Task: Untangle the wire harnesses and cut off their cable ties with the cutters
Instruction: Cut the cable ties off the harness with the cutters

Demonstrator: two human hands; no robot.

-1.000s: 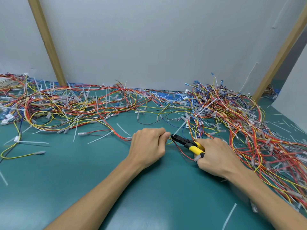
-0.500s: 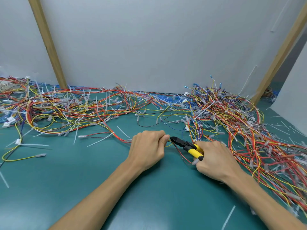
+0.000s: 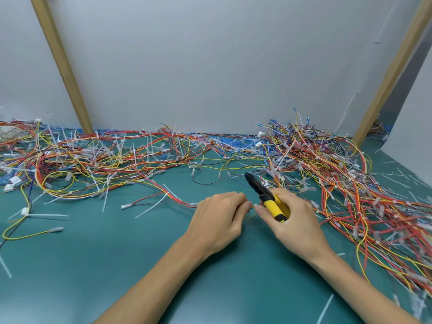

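My left hand (image 3: 219,218) is curled on the green mat and pinches a thin yellow and red wire (image 3: 251,215) at its fingertips. My right hand (image 3: 292,220) grips the yellow-handled cutters (image 3: 266,196), whose black jaws point up and away to the left, off the wire. The right thumb and forefinger also touch the same wire beside the left fingertips. Tangled red, yellow and blue wire harnesses (image 3: 327,174) with white cable ties spread across the back and right of the mat.
A second tangle of harnesses (image 3: 81,160) covers the back left. Cut white cable ties (image 3: 149,208) lie loose on the green mat (image 3: 117,265). Two slanted wooden posts (image 3: 60,64) lean against the grey wall behind.
The cutter jaws have lifted off the wire at the left fingertips and now tilt upward. My right hand has moved closer, its fingers meeting the left at the wire.
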